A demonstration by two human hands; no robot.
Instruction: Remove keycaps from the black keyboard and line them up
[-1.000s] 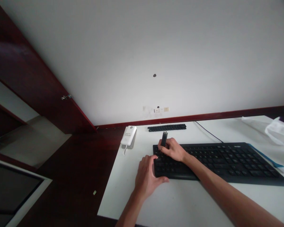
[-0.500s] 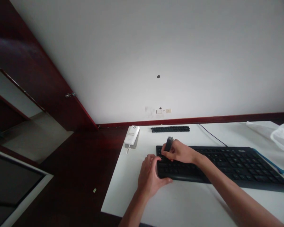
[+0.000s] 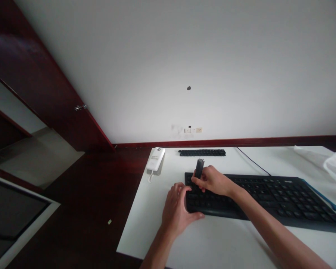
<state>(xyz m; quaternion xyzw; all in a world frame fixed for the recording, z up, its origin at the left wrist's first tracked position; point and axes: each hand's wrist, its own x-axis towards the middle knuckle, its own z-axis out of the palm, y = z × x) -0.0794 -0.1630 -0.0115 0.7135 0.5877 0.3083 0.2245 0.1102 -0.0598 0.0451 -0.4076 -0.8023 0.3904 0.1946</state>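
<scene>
Black tool [image 3: 199,167] now upright over keyboard [image 3: 268,196]

A matt black plastic keyboard [image 3: 268,194] lies on a smooth white counter [image 3: 226,239] with a faint sheen. The small dark tool [image 3: 199,169] looks like matt plastic, and its greyer tip may be metal. Nearby are a glossy white plastic power bank [image 3: 155,158] and a matt black plastic strip [image 3: 202,152]. A thin, crinkled translucent plastic bag [image 3: 333,162] lies at the counter's edge. The dark red wooden door [image 3: 44,97] is polished and the wall [image 3: 184,56] is matt white.
</scene>
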